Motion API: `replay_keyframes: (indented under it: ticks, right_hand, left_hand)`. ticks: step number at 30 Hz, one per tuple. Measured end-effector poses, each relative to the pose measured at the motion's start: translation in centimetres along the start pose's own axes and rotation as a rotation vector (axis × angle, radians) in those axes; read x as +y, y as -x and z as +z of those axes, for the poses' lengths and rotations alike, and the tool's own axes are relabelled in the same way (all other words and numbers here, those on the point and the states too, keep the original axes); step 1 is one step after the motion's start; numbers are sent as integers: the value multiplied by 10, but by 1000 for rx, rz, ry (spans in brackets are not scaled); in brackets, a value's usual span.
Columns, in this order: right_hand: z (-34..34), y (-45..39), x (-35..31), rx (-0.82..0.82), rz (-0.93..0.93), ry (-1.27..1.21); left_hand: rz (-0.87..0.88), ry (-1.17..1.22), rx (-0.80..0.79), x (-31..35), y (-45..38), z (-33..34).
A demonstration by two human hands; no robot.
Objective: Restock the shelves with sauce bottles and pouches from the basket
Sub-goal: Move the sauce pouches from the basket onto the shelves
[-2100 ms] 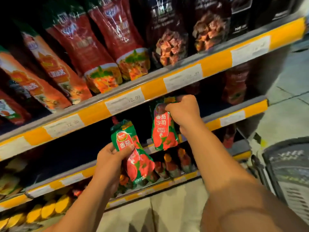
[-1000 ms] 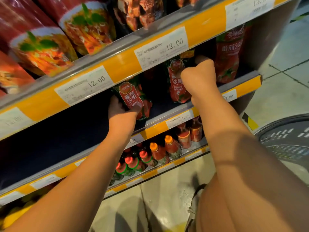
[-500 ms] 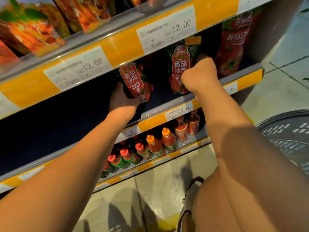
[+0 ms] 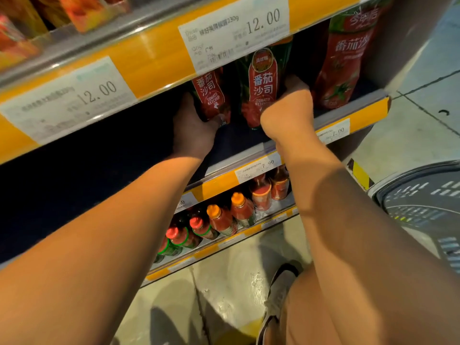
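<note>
Two bare forearms reaching up from below into the middle shelf (image 4: 353, 109), grey metal with a yellow price strip. Left hand (image 4: 193, 127) wrapped round the base of a glossy red-and-green tomato ketchup pouch (image 4: 209, 95), held upright just above the dark shelf floor. Right hand (image 4: 286, 115) curled round a second soft ketchup pouch (image 4: 262, 83) beside it. Further right, a taller red standing pouch (image 4: 344, 61). Lower down, plastic sauce bottles (image 4: 221, 220) with orange and red caps in a row. At right, a grey slotted basket (image 4: 423, 195).
</note>
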State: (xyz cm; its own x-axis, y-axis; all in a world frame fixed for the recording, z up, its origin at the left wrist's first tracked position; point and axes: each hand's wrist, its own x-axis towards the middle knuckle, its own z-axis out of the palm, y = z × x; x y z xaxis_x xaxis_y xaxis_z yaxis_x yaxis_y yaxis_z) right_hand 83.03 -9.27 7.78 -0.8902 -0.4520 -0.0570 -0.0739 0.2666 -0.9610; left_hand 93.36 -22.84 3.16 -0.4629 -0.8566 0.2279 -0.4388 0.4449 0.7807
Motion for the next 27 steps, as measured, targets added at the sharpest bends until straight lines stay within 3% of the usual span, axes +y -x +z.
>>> replay_keyframes:
  ticks: [12,27]
  right_hand:
    - [9,-11,3,94,-43,18]
    - [17,-27,10,163,68,40]
  left_hand:
    - [29,-81,30,1,-22,14]
    - [0,-27,-17,-6,-22,13]
